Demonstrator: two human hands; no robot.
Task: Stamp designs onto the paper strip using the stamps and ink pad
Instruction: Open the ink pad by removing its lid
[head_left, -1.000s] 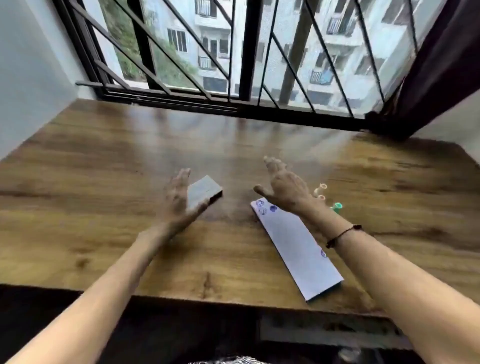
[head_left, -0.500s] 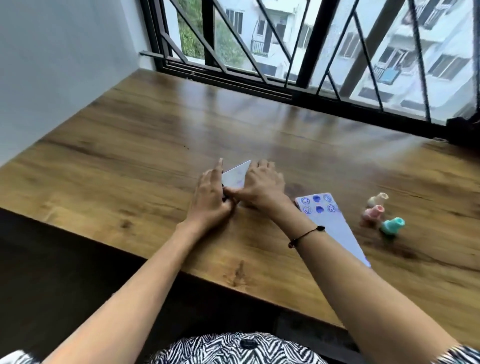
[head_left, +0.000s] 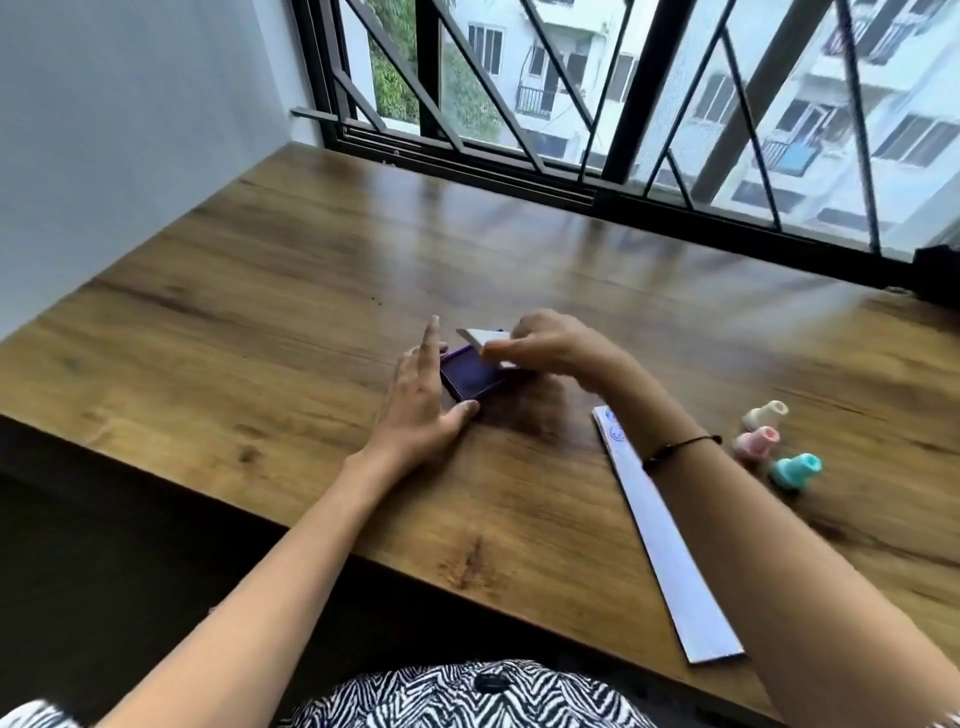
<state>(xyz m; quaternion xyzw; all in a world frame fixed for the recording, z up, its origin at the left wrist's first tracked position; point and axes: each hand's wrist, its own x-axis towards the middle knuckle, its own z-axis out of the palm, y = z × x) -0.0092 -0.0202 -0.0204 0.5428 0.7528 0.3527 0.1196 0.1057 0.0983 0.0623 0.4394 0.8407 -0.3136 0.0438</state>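
A purple ink pad (head_left: 470, 379) lies open on the wooden table (head_left: 260, 322). My left hand (head_left: 421, 405) braces its left side, thumb at the near corner. My right hand (head_left: 550, 345) holds the pad's white lid (head_left: 480, 340) lifted above it. The white paper strip (head_left: 660, 540) lies to the right, partly under my right forearm, with blue stamped marks at its far end. Three small stamps lie on their sides further right: cream (head_left: 766, 415), pink (head_left: 756, 441) and teal (head_left: 795, 470).
The table's near edge (head_left: 363, 556) runs diagonally in front of me. A white wall (head_left: 104, 130) borders the left side. A barred window (head_left: 623, 104) lines the far edge of the table.
My right hand has lifted the lid off the ink pad, exposing the purple surface, while my left hand stays on the base. The camera has swung left.
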